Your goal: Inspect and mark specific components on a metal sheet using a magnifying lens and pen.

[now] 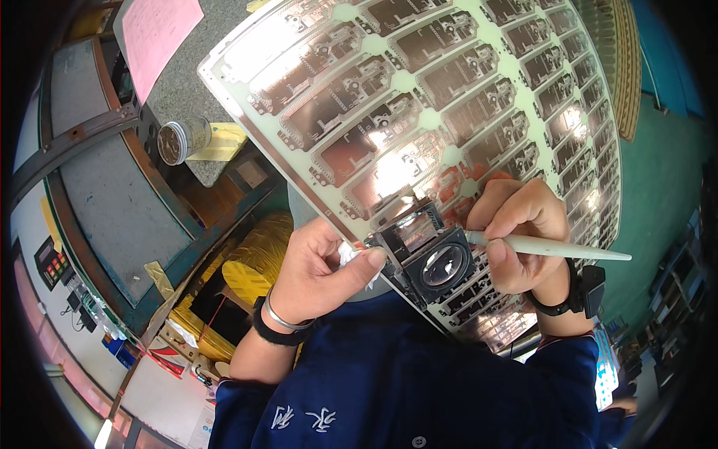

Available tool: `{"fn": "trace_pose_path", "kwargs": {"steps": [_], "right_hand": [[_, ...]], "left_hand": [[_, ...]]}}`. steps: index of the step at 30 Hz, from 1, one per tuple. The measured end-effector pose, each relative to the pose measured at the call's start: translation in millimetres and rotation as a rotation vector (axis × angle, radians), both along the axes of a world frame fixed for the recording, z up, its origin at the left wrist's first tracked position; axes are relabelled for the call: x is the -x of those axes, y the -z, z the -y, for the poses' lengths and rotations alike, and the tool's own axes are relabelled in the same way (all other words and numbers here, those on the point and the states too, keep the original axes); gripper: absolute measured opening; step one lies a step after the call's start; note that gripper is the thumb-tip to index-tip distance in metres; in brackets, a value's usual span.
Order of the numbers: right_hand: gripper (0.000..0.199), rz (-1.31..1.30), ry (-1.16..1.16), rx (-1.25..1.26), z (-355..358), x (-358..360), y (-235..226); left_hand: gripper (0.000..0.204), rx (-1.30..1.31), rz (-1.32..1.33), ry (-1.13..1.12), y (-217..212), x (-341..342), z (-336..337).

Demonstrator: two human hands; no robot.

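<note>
A large copper-and-pale-green circuit board panel (430,120), printed with repeated patterns, lies tilted in front of my body. My left hand (318,273) grips its lower left edge, with a crumpled white tissue (349,254) tucked under the thumb. Against that thumb stands a black folding magnifier (441,267) with a round lens, resting on the panel. My right hand (521,230) is closed round a pale green pen-like tool (572,247); its thin tip points left, beside the magnifier. Its fingers are close to the panel's surface. A band or watch is on each wrist.
At the far left, a grey tabletop (196,90) holds a pink paper sheet (158,37) and an open jar (183,140) on a yellow pad. A grey-panelled metal frame (120,209) stands left, near a yellow-wrapped bundle (262,254). Green floor (658,179) stretches to the right.
</note>
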State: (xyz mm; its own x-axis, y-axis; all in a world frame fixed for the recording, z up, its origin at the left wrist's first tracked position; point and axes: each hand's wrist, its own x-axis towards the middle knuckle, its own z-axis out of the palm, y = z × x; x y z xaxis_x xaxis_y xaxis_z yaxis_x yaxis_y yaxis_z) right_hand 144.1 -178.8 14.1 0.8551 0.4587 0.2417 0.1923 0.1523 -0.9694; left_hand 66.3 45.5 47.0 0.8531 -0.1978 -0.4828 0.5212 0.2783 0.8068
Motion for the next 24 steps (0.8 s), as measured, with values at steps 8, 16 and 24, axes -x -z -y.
{"fn": "trace_pose_path", "kwargs": {"steps": [8,16,24], "right_hand": [[0.012,0.006,-0.001,0.001,-0.9,-0.2,-0.5],[0.013,0.017,-0.013,0.002,-0.8,-0.5,-1.2],[0.012,-0.019,-0.015,-0.059,1.2,0.0,2.3]], "left_hand": [[0.030,-0.002,0.035,-0.003,0.9,0.4,0.4],[0.030,-0.001,0.024,0.009,-1.3,-1.4,0.4],[0.030,0.018,0.006,0.007,0.3,0.6,-1.2]]}}
